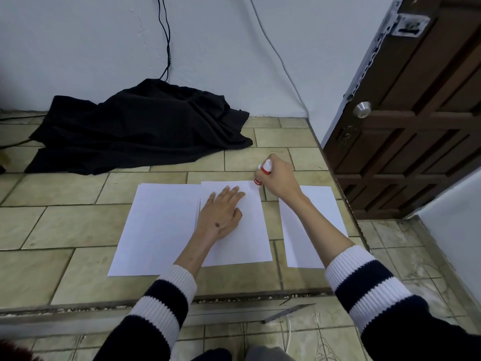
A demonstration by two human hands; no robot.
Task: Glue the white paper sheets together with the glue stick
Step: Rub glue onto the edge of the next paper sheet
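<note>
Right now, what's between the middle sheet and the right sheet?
Only bare floor tile lies between the middle sheet and the right sheet; the head view shows the right hand, gripping the glue stick, above the gap's far end.

One wide-angle view from your head looks forward and down, close over the tiled floor (78,225), toward the wall (91,48).
</note>
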